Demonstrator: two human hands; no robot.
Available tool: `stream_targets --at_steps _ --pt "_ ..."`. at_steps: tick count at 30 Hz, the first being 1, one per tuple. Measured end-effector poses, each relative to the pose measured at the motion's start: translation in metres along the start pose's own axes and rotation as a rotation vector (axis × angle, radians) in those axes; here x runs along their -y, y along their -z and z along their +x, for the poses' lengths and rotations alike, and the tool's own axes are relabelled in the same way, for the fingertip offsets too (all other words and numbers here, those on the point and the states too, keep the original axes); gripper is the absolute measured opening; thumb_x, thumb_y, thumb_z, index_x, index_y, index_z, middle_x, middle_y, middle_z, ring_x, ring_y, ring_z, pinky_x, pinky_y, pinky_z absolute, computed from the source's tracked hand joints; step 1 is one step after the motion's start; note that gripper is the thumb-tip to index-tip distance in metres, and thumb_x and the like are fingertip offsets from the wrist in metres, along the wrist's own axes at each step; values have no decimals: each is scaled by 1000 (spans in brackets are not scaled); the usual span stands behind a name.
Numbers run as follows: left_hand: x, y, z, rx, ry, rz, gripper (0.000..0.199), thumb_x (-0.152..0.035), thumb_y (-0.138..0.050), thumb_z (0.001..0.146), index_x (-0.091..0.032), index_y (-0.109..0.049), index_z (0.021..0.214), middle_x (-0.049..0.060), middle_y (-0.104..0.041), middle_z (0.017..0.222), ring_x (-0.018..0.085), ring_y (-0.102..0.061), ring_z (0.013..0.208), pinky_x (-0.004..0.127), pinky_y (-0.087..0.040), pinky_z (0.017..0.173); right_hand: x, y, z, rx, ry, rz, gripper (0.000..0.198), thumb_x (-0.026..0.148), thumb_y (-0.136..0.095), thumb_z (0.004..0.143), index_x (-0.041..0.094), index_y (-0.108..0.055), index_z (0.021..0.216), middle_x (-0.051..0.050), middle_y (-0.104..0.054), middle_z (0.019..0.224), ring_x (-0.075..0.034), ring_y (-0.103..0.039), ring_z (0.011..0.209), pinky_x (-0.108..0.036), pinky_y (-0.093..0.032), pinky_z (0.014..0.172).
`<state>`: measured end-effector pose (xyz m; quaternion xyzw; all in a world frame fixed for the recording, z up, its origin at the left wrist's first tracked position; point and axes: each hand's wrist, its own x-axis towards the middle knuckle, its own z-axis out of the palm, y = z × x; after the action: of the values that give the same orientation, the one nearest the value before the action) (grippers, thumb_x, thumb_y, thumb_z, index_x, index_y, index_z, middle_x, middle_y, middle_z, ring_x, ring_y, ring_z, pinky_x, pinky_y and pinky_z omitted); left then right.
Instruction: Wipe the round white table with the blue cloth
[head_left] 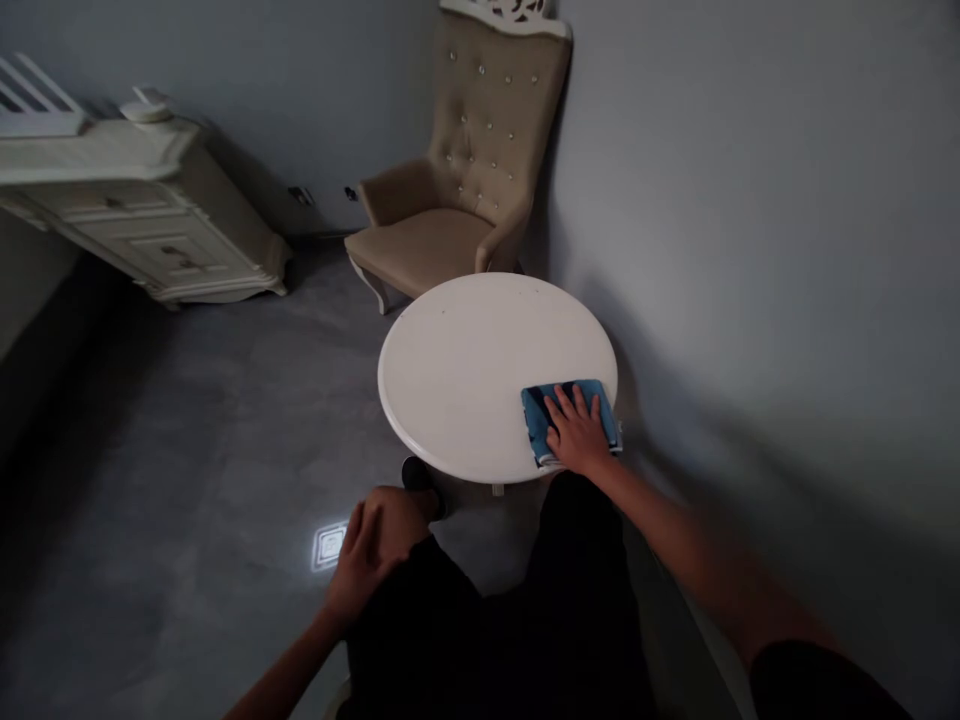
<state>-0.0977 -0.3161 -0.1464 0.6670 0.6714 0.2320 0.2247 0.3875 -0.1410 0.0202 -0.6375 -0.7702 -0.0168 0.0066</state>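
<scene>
Blue cloth [538, 422], one, lies on one table [469, 370].

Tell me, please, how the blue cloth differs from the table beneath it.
Color: the cloth is blue with dark patches, while the table is white.
Shape: the cloth is roughly rectangular; the table has a round top.
Size: the cloth is far smaller than the table.
Both are partly covered: the cloth by the right hand, the table by the cloth.
</scene>
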Motion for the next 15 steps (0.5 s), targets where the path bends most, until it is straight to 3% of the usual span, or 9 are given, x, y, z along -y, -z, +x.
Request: stream_targets --at_steps 3,6,10,12,15 --pt "6 -5 -54 4 -188 54 117 -53 -82 92 -46 -12 186 11 3 195 55 -26 173 75 -50 124 1 -3 -14 12 2 7 81 45 -49 105 48 -27 183 9 -35 184 -45 -16 176 -80 -20 140" --pt "14 7 -65 57 -331 146 120 -62 -84 91 -45 -12 186 13 3 195 60 -19 173 81 -49 121 0 -4 -9 10 14 3 87 45 -50 103 48 -18 185 7 -32 186 -46 -17 176 -83 -20 138" --pt "25 38 -6 176 -595 312 125 -91 -83 76 -38 -41 181 15 -22 191 69 -8 170 93 -34 122 -7 0 26 -6 54 5 77 50 -46 108 46 -27 183 3 -28 188 -46 -20 176 -84 -21 137" --pt "25 49 34 312 -698 331 112 -91 -76 83 -38 -48 177 12 -36 187 61 -22 171 84 -26 133 -13 2 57 -14 40 13 72 54 -41 113 36 -36 182 -4 -29 189 -49 -20 175 -85 -19 136" --pt "16 51 79 552 -870 278 91 -70 -71 93 -38 -51 176 8 -52 179 45 -46 165 67 -23 142 -22 4 119 -24 -19 25 73 61 -37 115 27 -44 179 -9 -29 189 -51 -21 173 -86 -18 135"
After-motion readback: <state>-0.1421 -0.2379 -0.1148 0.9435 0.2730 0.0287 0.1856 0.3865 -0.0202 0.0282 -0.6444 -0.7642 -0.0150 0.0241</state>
